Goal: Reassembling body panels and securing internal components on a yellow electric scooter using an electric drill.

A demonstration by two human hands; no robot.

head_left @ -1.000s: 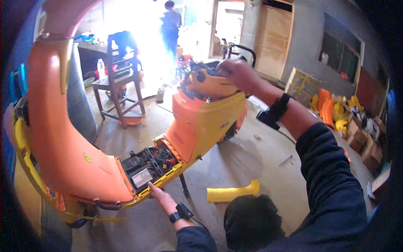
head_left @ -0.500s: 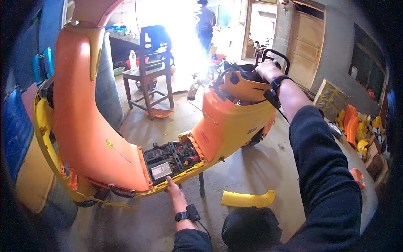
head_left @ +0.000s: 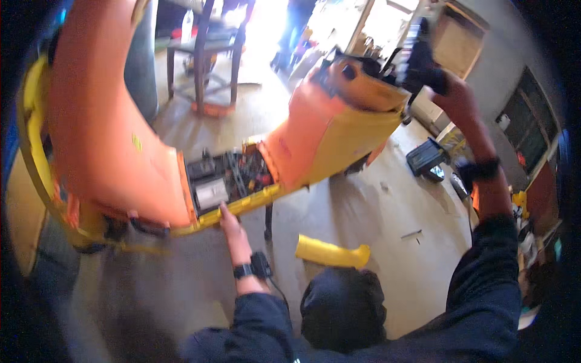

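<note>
A scooter body with orange and yellow panels (head_left: pixel 327 145) stands in front of me. Its footwell lies uncovered, showing wiring and a silver box (head_left: pixel 210 193). My left hand (head_left: pixel 232 227) is closed on the yellow floorboard edge (head_left: pixel 257 198) beside that box, thumb on top and fingers mostly hidden. Raised at the scooter's seat end, my right hand (head_left: pixel 457 97) is closed around a dark part (head_left: pixel 419 63), which is blurred by motion. I cannot tell whether that part is still joined to the scooter. Both wrists wear black straps.
A curved yellow panel (head_left: pixel 333 252) lies on the floor near a dark rounded cloth shape (head_left: pixel 343 308). Farther right are a black bin (head_left: pixel 427 158) and a thin dark rod (head_left: pixel 411 235). A wooden chair (head_left: pixel 203 57) stands behind the scooter; another person (head_left: pixel 296 30) is beyond, in glare.
My view has tipped down and turned to the right. My right hand has risen outward from the scooter's seat end with the dark part. The left hand keeps its place on the edge.
</note>
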